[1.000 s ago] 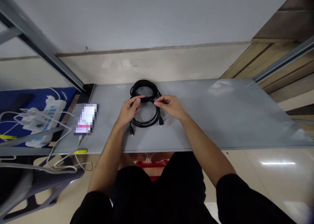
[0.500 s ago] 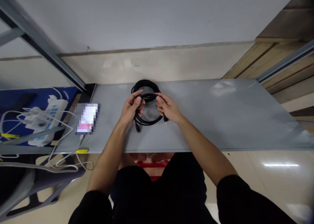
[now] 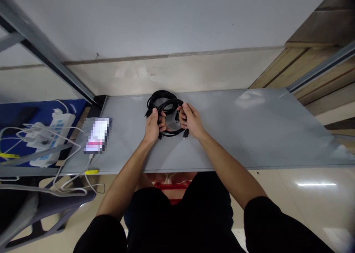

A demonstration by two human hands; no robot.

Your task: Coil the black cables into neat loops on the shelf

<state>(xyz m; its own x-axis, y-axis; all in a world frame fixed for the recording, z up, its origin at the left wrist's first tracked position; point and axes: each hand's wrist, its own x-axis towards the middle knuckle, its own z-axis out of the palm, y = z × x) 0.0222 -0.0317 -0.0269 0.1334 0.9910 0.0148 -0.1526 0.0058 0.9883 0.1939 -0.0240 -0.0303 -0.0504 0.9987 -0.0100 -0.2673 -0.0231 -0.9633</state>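
A coiled black cable [image 3: 169,104] arches between my two hands over the grey table. My left hand [image 3: 154,125] is closed around the left side of the coil, thumb on top. My right hand [image 3: 192,119] grips the coil's right side, with its thumb up at the top of the loop. A dark cable plug [image 3: 185,133] hangs just below my right hand. Behind the held coil, another black cable coil [image 3: 161,94] lies on the table near the wall. Where the loops overlap, I cannot tell which strand belongs to which coil.
The grey table [image 3: 235,134] runs along a wall. At its left end lies a phone [image 3: 97,134], its screen blurred, plugged into a white charging cable [image 3: 79,146]. Farther left is a white power strip [image 3: 59,136] with several leads. A plastic stool [image 3: 55,208] stands below.
Both hands have closed further around the cable, and the held loop now stands raised in an arch. My left hand has shifted slightly right and its fingers have curled in.
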